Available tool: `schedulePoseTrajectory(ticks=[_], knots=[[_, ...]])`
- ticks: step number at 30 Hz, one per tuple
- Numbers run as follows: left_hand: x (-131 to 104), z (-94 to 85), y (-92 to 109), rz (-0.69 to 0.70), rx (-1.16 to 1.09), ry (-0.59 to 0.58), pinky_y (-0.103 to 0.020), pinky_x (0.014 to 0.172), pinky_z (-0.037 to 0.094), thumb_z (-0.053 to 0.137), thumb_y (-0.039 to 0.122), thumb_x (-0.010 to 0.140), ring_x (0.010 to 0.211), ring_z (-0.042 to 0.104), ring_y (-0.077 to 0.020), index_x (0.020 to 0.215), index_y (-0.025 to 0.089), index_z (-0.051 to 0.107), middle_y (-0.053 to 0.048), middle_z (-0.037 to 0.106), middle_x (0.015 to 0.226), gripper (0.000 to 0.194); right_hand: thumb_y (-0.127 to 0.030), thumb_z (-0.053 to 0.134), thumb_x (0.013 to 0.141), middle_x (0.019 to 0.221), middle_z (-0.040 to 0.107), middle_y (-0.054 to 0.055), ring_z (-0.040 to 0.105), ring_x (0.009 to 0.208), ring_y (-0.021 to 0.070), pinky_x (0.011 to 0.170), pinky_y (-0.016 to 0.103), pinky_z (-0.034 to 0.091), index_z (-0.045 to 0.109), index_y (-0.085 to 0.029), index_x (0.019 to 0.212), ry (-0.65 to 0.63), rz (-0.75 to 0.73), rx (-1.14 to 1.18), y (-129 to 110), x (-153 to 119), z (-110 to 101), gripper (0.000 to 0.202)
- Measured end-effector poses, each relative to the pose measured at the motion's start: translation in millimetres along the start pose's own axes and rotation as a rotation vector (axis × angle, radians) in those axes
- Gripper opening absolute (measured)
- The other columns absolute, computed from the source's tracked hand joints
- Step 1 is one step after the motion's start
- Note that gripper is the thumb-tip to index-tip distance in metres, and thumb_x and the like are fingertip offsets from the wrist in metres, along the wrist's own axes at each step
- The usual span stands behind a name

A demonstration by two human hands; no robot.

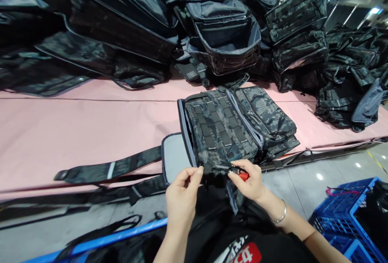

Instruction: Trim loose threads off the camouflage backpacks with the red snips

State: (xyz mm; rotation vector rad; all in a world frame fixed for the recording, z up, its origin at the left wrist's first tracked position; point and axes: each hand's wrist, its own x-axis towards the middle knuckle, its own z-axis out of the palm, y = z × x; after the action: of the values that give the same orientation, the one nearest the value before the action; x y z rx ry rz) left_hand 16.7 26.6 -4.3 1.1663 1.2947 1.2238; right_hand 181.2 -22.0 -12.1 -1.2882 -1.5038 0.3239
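A dark camouflage backpack (224,125) lies on the pink-covered table, its near end at the table's front edge. My left hand (184,190) is closed, thumb and fingertips pinched at the backpack's near left corner. My right hand (250,182) is closed around small red-handled thread snips (243,176), mostly hidden by the fingers, and touches the backpack's near edge. Between the hands, the fabric is bunched. A grey-lined flap (176,153) hangs out at the left, beside two webbing shoulder straps (121,166) stretched along the table.
More camouflage backpacks, some with lids open (227,36), are piled along the back of the pink table (75,129). Another backpack (345,97) sits at the right. Blue plastic crates (339,206) stand on the floor at lower right. A blue rim (121,234) crosses lower left.
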Motion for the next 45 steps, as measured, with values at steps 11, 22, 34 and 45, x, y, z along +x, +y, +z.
schedulePoseTrajectory(ticks=[11, 22, 34, 45], knots=[[-4, 1.0, -6, 0.029, -0.014, -0.025, -0.021, 0.059, 0.037, 0.065, 0.045, 0.069, 0.066, 0.046, -0.0113, 0.073, 0.014, 0.060, -0.001, 0.052, 0.068, 0.031, -0.030, 0.057, 0.084, 0.086, 0.067, 0.004, 0.064, 0.076, 0.0136, 0.068, 0.022, 0.051, 0.063, -0.017, 0.095, -0.042, -0.100, -0.122, -5, 3, 2, 0.018], [-4, -1.9, -12, 0.044, 0.022, -0.029, -0.021, 0.062, 0.038, 0.065, 0.046, 0.069, 0.065, 0.046, -0.0108, 0.074, 0.015, 0.060, 0.000, 0.055, 0.069, 0.031, -0.031, 0.058, 0.083, 0.079, 0.067, 0.002, 0.063, 0.067, 0.0117, 0.062, 0.020, 0.048, 0.063, -0.018, 0.089, -0.077, -0.082, -0.087, -5, 1, -5, 0.016], [16, 7.8, 13, 0.366, 0.276, -0.107, -0.026, 0.079, 0.041, 0.055, 0.044, 0.078, 0.082, 0.055, -0.0166, 0.073, 0.018, 0.060, -0.004, 0.060, 0.083, 0.027, -0.035, 0.056, 0.084, 0.087, 0.065, 0.001, 0.063, 0.078, 0.0145, 0.071, 0.022, 0.045, 0.059, -0.019, 0.094, -0.087, 0.211, -0.357, 30, 3, -33, 0.020], [32, 21.0, 3, 0.663, 0.741, -0.277, -0.028, 0.072, 0.040, 0.044, 0.041, 0.087, 0.080, 0.057, -0.0171, 0.081, 0.019, 0.064, -0.002, 0.065, 0.078, 0.031, -0.032, 0.053, 0.086, 0.095, 0.065, -0.001, 0.062, 0.086, 0.0126, 0.076, 0.019, 0.043, 0.057, -0.020, 0.101, -0.050, 0.214, -0.337, 36, -11, -24, 0.020]])
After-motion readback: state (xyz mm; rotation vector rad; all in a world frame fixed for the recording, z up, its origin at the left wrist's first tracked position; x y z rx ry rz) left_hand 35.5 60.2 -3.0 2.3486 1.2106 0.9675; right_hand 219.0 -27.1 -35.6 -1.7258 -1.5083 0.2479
